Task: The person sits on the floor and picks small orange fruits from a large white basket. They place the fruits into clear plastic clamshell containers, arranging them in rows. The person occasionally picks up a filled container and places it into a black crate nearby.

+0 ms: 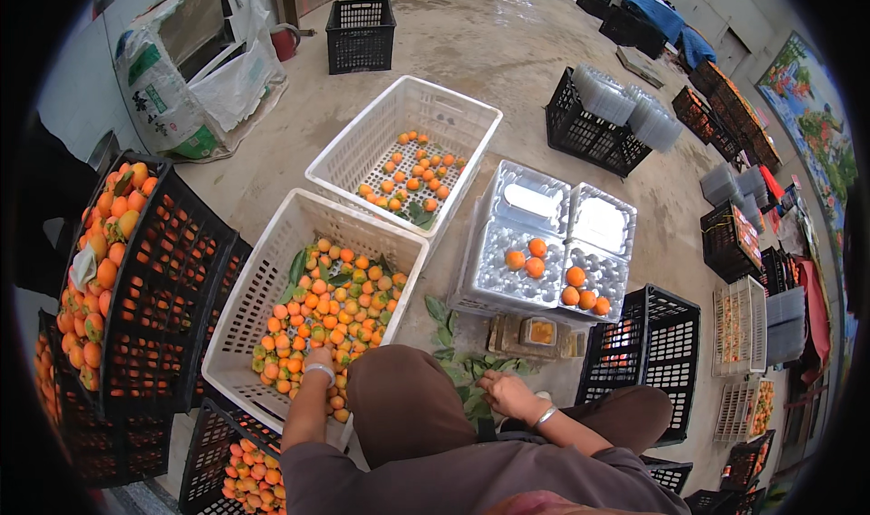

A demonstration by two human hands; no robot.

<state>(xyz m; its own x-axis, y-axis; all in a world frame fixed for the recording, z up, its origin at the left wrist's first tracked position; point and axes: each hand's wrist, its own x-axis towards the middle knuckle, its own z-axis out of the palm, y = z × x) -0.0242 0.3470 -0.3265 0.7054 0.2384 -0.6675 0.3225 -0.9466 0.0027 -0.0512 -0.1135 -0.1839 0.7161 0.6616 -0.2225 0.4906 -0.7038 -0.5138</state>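
Observation:
My left hand [319, 360] reaches into a white plastic crate [234, 341] of small orange persimmons [340, 290] with some green leaves. Its fingers are hidden among the fruit, so what they hold does not show. Beyond my right knee, my right hand [503, 394] is over green leaves [465, 372] on the floor, its fingers bent; whether it grips anything is unclear. Ahead of it, open clear plastic clamshell trays [523, 263] with dimpled bottoms hold several persimmons. A small clear tub [540, 331] with something orange in it sits on a wooden block [503, 337].
Behind the near crate, a second white crate [404, 100] holds fewer persimmons. Black crates [170, 297] heaped with fruit stand at the left. At the right are a black crate [673, 372] and one with stacked clear trays [591, 134]. Another black crate [360, 46] stands farther off.

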